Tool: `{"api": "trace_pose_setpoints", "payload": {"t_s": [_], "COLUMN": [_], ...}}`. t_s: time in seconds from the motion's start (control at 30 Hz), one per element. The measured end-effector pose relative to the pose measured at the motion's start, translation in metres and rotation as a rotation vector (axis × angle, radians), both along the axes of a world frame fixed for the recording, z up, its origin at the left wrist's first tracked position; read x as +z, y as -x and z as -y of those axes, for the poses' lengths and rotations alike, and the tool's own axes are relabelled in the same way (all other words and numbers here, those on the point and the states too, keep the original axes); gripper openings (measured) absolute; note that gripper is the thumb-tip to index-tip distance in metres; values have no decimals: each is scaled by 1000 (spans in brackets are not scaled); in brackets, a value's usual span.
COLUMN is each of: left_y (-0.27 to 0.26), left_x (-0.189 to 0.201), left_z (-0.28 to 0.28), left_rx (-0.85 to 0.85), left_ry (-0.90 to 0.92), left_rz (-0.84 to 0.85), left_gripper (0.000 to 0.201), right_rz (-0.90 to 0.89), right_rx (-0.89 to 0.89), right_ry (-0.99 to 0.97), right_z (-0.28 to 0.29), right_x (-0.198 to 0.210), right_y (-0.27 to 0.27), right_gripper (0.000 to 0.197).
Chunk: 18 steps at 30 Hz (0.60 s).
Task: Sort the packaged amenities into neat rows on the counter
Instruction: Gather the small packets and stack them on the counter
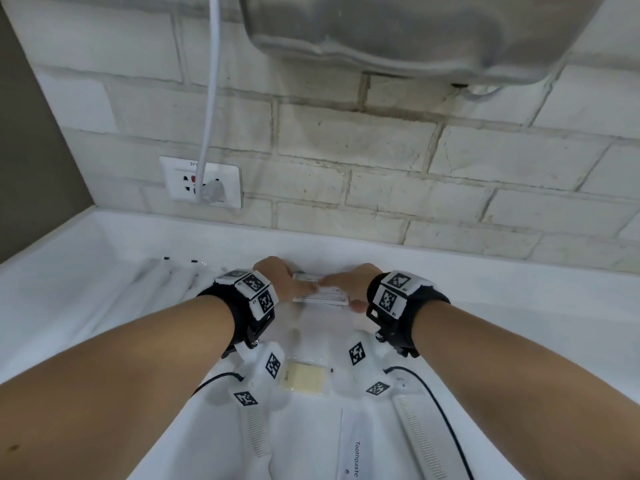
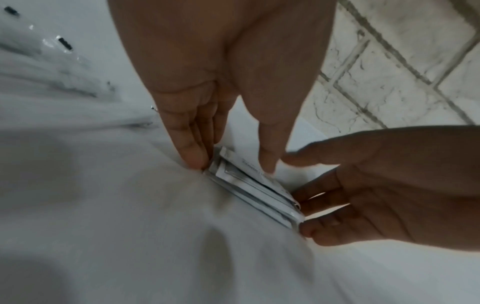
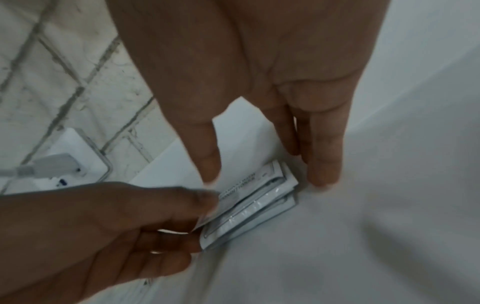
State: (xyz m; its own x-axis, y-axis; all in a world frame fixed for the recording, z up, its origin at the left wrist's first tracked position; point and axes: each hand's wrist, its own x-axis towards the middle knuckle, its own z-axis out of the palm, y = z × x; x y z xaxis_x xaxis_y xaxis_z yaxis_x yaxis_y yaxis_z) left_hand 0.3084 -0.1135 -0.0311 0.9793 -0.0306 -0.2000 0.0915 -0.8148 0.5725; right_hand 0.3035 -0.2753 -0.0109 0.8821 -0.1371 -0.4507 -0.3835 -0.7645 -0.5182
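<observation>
A small stack of white sachets (image 1: 320, 294) lies on the white cloth over the counter (image 1: 104, 306), near the back wall. My left hand (image 1: 287, 282) is at the stack's left end. In the left wrist view its fingertips (image 2: 194, 156) stand against that end and the thumb presses on the top sachet (image 2: 249, 185), pinching the stack. My right hand (image 1: 349, 285) is at the right end. The right wrist view shows its straight fingers (image 3: 322, 170) touching the cloth beside the sachets (image 3: 254, 205), thumb just above them.
Nearer to me lie a wrapped bar of soap (image 1: 304, 377), a toothpaste packet (image 1: 356, 459) and two white combs (image 1: 258, 431) (image 1: 422, 431). Clear-wrapped items (image 1: 173, 275) lie left of the hands. A wall socket (image 1: 201, 181) and a hand dryer (image 1: 415, 32) are on the tiled wall.
</observation>
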Motion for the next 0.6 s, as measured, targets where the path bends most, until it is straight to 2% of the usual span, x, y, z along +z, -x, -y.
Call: {"api": "trace_pose_setpoints", "payload": {"t_s": [0.03, 0.13, 0.2, 0.3, 0.37, 0.6], "left_y": [3, 9, 10, 10, 8, 1], "left_x": [1, 0, 0, 0, -2, -1], "left_z": [-2, -5, -5, -4, -3, -6], "left_rx": [-25, -69, -84, -72, -49, -57], "left_ry": [-17, -80, -107, -96, -84, -103], "left_rz": [5, 30, 70, 124, 153, 120], "left_gripper": [38, 59, 56, 44, 39, 48], "right_rz": [-2, 18, 22, 13, 20, 111], "right_rx": [41, 177, 211, 186, 183, 113], "right_ry": [54, 217, 262, 255, 238, 167], "right_z": [1, 1, 0, 0, 0, -7], "right_x": [0, -7, -12, -10, -11, -20], "right_y": [3, 4, 2, -2, -6, -14], "right_gripper": [45, 46, 39, 33, 36, 46]}}
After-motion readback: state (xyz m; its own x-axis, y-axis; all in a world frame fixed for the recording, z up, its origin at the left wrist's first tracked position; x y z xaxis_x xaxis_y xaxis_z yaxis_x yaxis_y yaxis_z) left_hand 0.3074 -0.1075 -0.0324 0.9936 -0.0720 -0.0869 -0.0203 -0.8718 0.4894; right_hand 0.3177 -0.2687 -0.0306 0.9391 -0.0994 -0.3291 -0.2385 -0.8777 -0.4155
